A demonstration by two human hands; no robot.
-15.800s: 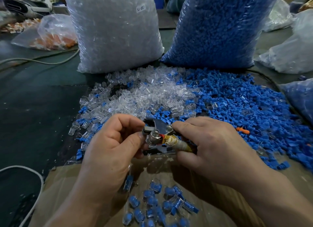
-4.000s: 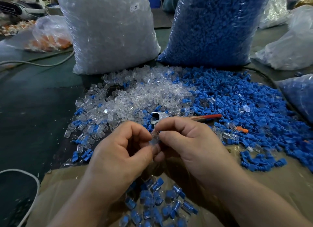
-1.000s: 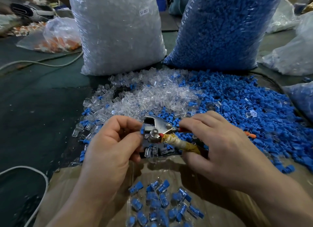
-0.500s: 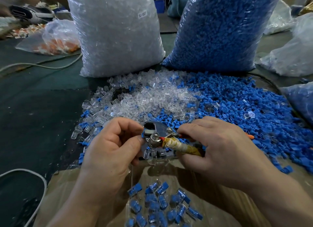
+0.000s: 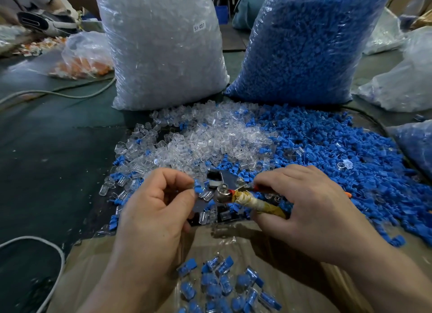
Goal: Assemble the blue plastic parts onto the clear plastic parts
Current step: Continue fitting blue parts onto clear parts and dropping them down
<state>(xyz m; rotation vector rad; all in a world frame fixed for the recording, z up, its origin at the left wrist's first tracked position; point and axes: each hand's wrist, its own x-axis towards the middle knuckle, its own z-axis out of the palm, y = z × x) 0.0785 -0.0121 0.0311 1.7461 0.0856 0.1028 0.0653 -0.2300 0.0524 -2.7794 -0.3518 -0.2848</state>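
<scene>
Where the blue part (image 5: 198,188) sits, pinched in our left hand (image 5: 154,209) at the mouth of the tool (image 5: 228,180), we note the hazard: seated crooked, it would crack under the squeeze, or a fingertip be nipped. Our right hand (image 5: 311,209) is clamped on the taped handle (image 5: 257,204). Four seconds back the tool lay at the edge of the clear pile (image 5: 210,139), both hands together on a part. Finished pieces (image 5: 222,287) lie nearest us.

My left hand (image 5: 155,207) pinches one small blue plastic part (image 5: 198,188), with a heap of clear plastic parts (image 5: 210,139) lying beyond it and touching a wider blue heap (image 5: 327,149) on its right.
</scene>
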